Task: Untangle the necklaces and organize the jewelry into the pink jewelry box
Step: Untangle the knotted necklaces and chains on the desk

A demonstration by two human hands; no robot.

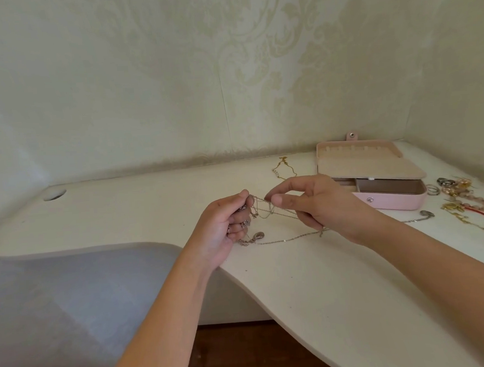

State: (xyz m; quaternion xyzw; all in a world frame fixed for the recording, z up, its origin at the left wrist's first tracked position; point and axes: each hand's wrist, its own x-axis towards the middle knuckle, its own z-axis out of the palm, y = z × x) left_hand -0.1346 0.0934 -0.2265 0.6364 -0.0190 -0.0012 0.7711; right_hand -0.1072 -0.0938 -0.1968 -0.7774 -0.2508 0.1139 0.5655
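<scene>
Above the white desk [314, 287], my left hand [224, 227] grips a bunch of tangled thin silver necklaces [265, 213]. A teardrop pendant [258, 236] hangs below that hand. My right hand [316, 204] pinches one chain of the tangle between thumb and forefinger, close to the left hand. Loose chain loops trail down to the desk under my right wrist. The pink jewelry box [391, 201] stands open behind my right hand, its lid leaning back and its beige compartments showing.
A gold chain [284, 167] lies near the wall left of the box. Right of the box lie several rings [445, 183], a pink bead bracelet [477, 202], a red cord piece [480, 214] and other jewelry. The desk edge curves around a cut-out at lower left.
</scene>
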